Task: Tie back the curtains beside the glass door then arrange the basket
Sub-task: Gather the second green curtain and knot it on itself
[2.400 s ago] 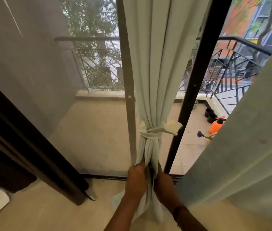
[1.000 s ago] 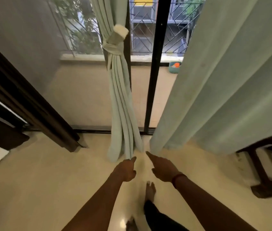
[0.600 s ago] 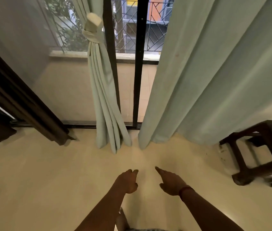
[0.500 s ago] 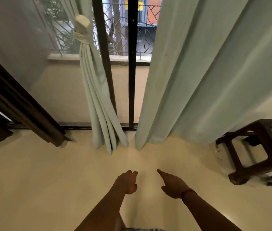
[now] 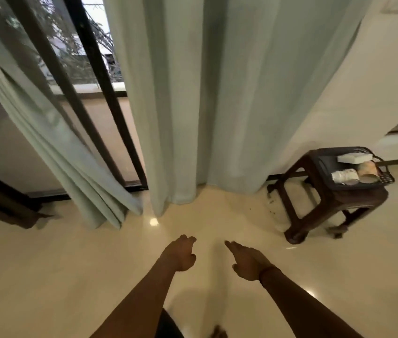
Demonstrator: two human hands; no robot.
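My left hand (image 5: 180,256) is loosely curled, my right hand (image 5: 246,261) flat open — both empty, well short of the basket (image 5: 353,168) on the stool (image 5: 327,196).

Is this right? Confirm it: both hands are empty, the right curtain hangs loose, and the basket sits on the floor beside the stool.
One detail is wrong. The head view shows the basket resting on top of the stool, not on the floor. Both hands, left and right, are empty, and the right curtain hangs loose.

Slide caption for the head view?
Empty hands hover between bunched curtain, loose curtain and basket on stool.
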